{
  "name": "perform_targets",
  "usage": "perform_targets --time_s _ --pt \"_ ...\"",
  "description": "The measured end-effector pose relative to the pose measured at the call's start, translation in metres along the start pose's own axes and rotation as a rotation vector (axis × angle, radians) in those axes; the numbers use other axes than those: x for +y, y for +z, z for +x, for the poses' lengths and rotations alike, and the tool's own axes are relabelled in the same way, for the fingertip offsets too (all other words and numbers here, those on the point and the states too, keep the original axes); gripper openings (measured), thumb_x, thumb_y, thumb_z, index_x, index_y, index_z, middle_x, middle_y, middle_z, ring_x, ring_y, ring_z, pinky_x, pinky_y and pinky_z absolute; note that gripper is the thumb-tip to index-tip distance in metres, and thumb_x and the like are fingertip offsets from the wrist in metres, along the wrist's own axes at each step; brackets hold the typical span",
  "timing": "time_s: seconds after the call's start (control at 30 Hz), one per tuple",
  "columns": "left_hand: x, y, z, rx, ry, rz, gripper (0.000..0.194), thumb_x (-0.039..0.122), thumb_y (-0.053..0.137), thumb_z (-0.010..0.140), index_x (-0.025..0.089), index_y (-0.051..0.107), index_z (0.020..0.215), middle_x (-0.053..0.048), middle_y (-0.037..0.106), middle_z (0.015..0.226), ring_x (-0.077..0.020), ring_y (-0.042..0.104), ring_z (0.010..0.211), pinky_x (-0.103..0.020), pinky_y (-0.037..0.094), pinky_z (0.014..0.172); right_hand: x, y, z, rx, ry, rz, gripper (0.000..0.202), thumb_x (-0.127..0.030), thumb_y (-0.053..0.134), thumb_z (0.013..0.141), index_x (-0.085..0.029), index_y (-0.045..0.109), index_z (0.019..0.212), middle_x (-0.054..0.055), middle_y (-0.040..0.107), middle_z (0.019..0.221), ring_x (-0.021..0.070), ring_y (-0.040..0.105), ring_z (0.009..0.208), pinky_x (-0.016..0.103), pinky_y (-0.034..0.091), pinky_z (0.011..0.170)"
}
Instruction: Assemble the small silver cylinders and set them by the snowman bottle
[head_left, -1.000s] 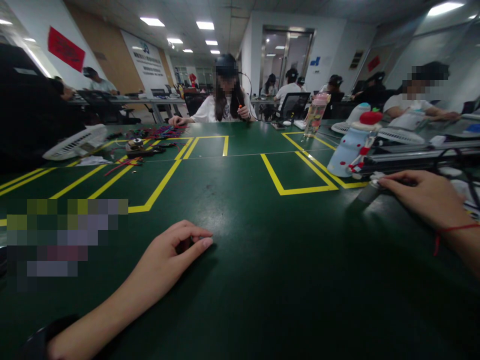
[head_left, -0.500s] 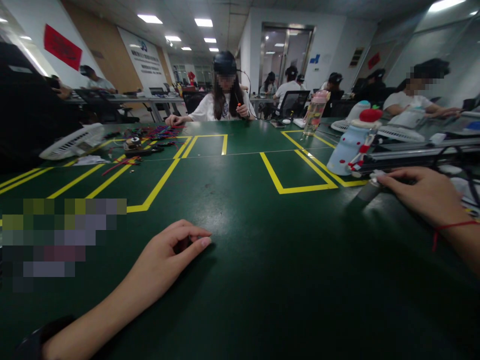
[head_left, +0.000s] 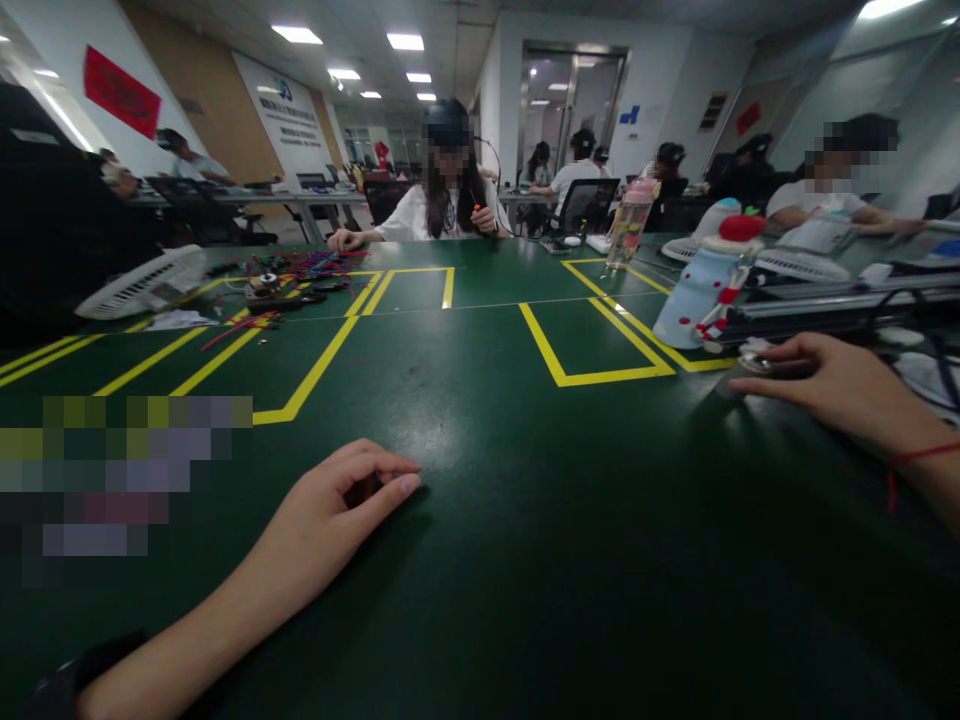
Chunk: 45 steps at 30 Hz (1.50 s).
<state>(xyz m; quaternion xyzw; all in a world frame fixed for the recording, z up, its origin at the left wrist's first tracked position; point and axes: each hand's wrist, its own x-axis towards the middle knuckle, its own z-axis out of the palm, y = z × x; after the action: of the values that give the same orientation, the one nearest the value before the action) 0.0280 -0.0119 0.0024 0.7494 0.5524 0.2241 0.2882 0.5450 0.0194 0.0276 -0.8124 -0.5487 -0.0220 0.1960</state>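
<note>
My left hand (head_left: 341, 520) rests on the green table (head_left: 480, 560), left of the middle, palm side down. Its fingers are loosely curved, with a gap between thumb and index finger, and nothing can be made out in it. At the right, my right hand (head_left: 840, 385) has its thumb and fingers around the top of a small grey cylinder with a shiny metal top (head_left: 754, 363). The cylinder's lower part is dim and blends into the table. Just behind it stands a light blue bottle with a red top (head_left: 694, 295), near the yellow tape (head_left: 619, 378).
A pink-lidded clear bottle (head_left: 632, 225) stands farther back. Black rails (head_left: 825, 315), cables and white fans (head_left: 802, 262) lie at the right. Coloured wires (head_left: 322, 265) and a white device (head_left: 146, 285) are at the far left. A person (head_left: 448, 190) sits opposite.
The grey cylinder was tilted beneath my right fingertips; now it looks more upright, with my thumb lower and in front of it. My left hand has hardly moved.
</note>
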Motion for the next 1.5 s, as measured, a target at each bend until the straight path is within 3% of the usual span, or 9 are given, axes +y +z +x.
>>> perform_targets --time_s 0.3,0.4,0.57,0.7,0.83,0.97,1.2,1.33,1.5 --pt "-0.006 0.003 0.001 0.024 0.027 0.015 0.028 0.049 0.056 0.086 0.028 0.069 0.099 -0.001 0.063 0.096 -0.0179 0.059 0.077 -0.03 0.045 0.065 -0.008 0.015 -0.004 0.1 -0.067 0.039 0.052 -0.042 0.076 0.059 -0.018 0.05 0.096 0.009 0.062 0.099 0.0176 0.06 0.077 0.03 0.045 0.068" --pt "-0.005 0.003 0.002 0.025 0.033 0.021 0.028 0.049 0.056 0.086 0.027 0.069 0.098 -0.001 0.064 0.097 -0.0191 0.06 0.08 -0.031 0.046 0.066 -0.051 0.016 -0.032 0.098 -0.263 0.29 0.054 -0.044 0.076 0.062 -0.018 0.05 0.101 0.008 0.061 0.1 0.0185 0.061 0.081 0.031 0.05 0.07" --pt "-0.003 0.003 0.002 0.023 0.034 0.019 0.028 0.049 0.056 0.087 0.027 0.069 0.097 -0.002 0.063 0.097 -0.0193 0.06 0.08 -0.031 0.046 0.068 -0.153 0.023 -0.105 -0.196 -0.777 0.611 0.037 -0.031 0.068 0.075 -0.024 0.049 0.106 0.005 0.057 0.111 0.017 0.059 0.097 0.034 0.05 0.085" --pt "-0.007 0.003 0.002 0.025 0.045 0.019 0.027 0.048 0.056 0.087 0.027 0.069 0.099 -0.002 0.063 0.097 -0.0192 0.059 0.081 -0.031 0.046 0.068 -0.197 0.035 -0.142 -0.434 -0.881 0.667 0.028 -0.022 0.063 0.077 -0.024 0.05 0.101 0.003 0.059 0.107 0.0148 0.058 0.093 0.033 0.049 0.083" --pt "-0.005 0.003 0.002 0.019 0.061 0.019 0.027 0.047 0.056 0.087 0.027 0.068 0.1 -0.002 0.062 0.095 -0.0187 0.059 0.079 -0.03 0.046 0.066 -0.197 0.049 -0.151 -0.489 -0.838 0.703 0.038 -0.023 0.064 0.076 -0.024 0.049 0.111 0.004 0.058 0.107 0.0155 0.057 0.093 0.034 0.049 0.082" --pt "0.023 0.009 0.003 0.026 0.128 -0.013 0.026 0.044 0.057 0.088 0.029 0.066 0.107 -0.001 0.061 0.094 -0.0181 0.058 0.08 -0.028 0.045 0.063 -0.19 0.06 -0.151 -0.506 -0.751 0.796 0.064 -0.034 0.074 0.068 -0.025 0.039 0.121 0.006 0.055 0.115 0.0186 0.057 0.103 0.038 0.048 0.089" --pt "0.077 0.021 0.016 0.006 0.271 -0.099 0.014 0.036 0.062 0.085 0.03 0.074 0.089 0.0 0.061 0.09 -0.018 0.058 0.085 -0.03 0.046 0.075 -0.192 0.063 -0.15 -0.534 -0.714 0.839 0.054 -0.033 0.071 0.072 -0.025 0.039 0.114 0.004 0.058 0.107 0.0167 0.058 0.098 0.036 0.048 0.084" --pt "0.068 0.016 0.016 0.095 0.181 -0.109 0.016 0.041 0.064 0.082 0.031 0.075 0.088 0.0 0.061 0.086 -0.0185 0.058 0.079 -0.03 0.045 0.066 -0.192 0.059 -0.149 -0.501 -0.692 0.807 0.048 -0.026 0.067 0.072 -0.024 0.042 0.113 0.003 0.059 0.104 0.0148 0.058 0.09 0.032 0.048 0.077" --pt "0.045 0.035 0.013 -0.056 0.124 -0.048 0.012 0.036 0.07 0.078 0.029 0.077 0.083 -0.001 0.062 0.084 -0.019 0.059 0.079 -0.031 0.046 0.071 -0.194 0.059 -0.15 -0.502 -0.704 0.769 0.035 -0.025 0.065 0.072 -0.021 0.051 0.104 0.003 0.059 0.1 0.0132 0.056 0.085 0.028 0.047 0.073"
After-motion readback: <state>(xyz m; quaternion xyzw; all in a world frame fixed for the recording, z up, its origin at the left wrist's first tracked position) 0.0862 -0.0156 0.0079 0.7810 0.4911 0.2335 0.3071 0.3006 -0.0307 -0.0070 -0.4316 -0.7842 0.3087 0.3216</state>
